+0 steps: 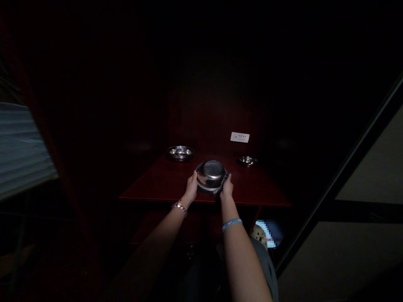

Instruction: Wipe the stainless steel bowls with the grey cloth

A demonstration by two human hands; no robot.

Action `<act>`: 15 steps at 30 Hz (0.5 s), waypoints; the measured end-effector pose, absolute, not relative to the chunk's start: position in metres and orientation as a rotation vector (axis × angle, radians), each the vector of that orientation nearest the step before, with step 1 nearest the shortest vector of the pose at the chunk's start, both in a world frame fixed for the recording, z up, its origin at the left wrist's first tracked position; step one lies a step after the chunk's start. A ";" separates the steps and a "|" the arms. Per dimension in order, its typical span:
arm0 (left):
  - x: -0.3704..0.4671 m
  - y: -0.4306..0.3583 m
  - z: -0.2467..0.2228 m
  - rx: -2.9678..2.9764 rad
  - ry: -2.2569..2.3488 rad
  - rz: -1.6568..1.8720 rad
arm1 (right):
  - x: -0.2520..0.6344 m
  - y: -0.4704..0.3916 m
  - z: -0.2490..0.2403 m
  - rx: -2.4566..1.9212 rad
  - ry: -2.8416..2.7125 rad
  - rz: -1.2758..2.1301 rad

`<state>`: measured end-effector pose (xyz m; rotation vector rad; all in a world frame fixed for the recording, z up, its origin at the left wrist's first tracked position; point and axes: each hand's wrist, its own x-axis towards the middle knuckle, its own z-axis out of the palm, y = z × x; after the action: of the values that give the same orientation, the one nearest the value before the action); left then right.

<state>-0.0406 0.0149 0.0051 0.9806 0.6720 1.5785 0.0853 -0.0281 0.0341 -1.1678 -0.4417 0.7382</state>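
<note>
An upside-down steel bowl point(211, 175) with a wide rim is between my two hands, over the front part of a dark red shelf point(151, 184). My left hand point(191, 188) is closed on the left side of its rim, and a beaded bracelet circles that wrist. On the right side of the rim, my right hand point(227, 187) is closed too, with a blue band further down the arm. A dark, mesh-like strip point(223, 183) lies between the right fingers and the bowl; its kind is unclear. Whether the rim touches the shelf is hard to see.
A wide steel bowl point(180, 153) sits at the shelf's back left, and a smaller steel bowl point(247, 161) at the back right. Behind them a white socket plate point(239, 137) is fixed to the back panel. Dark side walls enclose the shelf.
</note>
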 end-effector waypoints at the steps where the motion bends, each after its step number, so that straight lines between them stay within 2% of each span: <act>1: -0.041 0.015 0.005 0.985 0.669 1.576 | 0.085 -0.030 0.037 -1.176 -0.392 0.783; 15: -0.037 0.000 0.018 0.980 0.602 1.554 | 0.079 -0.035 0.047 -1.045 -0.304 0.860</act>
<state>-0.0375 -0.0002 0.0182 0.9800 0.6019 1.5538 0.0794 -0.0352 0.0469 -1.0447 -0.3038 0.8598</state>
